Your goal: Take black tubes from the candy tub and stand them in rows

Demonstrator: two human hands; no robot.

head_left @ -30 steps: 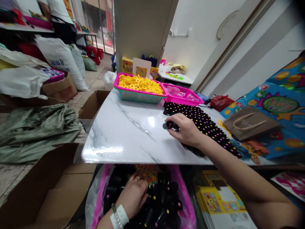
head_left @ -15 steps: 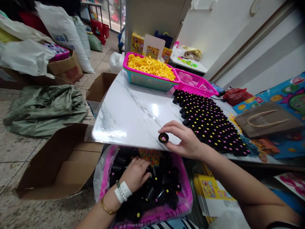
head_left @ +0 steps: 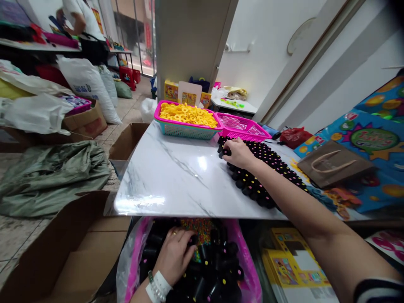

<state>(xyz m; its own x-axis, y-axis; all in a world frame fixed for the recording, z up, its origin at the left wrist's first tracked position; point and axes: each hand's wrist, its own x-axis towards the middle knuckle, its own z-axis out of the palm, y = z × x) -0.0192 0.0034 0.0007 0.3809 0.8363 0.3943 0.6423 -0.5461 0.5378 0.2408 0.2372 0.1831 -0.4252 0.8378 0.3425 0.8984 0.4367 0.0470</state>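
Observation:
My right hand [head_left: 239, 154] is at the far left corner of the rows of small black cups [head_left: 261, 179] on the table. Its thumb and fingers pinch one black cup [head_left: 225, 152] at the edge of those rows. Yellow and pink dots show on the standing cups. Down in the pink basket [head_left: 249, 256], my left hand [head_left: 175, 252] has its fingers curled around another black cup [head_left: 192, 240], partly hidden by the fingers. Loose black cups [head_left: 217, 273] lie around it, and tiny multicoloured beads [head_left: 202, 229] fill the basket's far part.
Yellow ring-shaped pieces [head_left: 187, 114] fill a pink-and-teal basket at the back of the white marbled table [head_left: 170, 168]. Beside it stands a pink basket [head_left: 244, 128]. A paper bag [head_left: 334, 164] is at right, an open carton [head_left: 94, 248] at left. A person [head_left: 85, 29] stands far back.
My right hand has carried a black cup from the table's front edge forward to the far end of the rows. My left hand stays in the basket, now with a cup at its fingers.

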